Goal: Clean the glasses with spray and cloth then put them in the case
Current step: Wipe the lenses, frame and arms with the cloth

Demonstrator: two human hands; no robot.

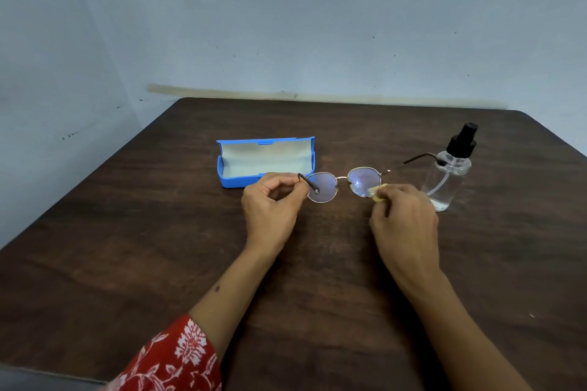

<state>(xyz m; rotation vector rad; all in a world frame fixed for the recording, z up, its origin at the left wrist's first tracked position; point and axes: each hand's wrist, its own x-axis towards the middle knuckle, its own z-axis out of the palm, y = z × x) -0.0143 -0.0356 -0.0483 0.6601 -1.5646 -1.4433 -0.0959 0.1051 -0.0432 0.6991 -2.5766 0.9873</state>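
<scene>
Wiping is the step in hand, we judge: our left hand [270, 200] pinches the glasses [343, 182] by the folded temple, holding them just above the bench [127, 232], while our right hand [403, 219] pinches a small yellow cloth [376, 193] against the edge of the right lens. The spray bottle [451, 168] stands just beside them, the blue case [265, 162] lies open behind. Next we likely wipe the other lens, then fold the outstretched temple before casing
</scene>
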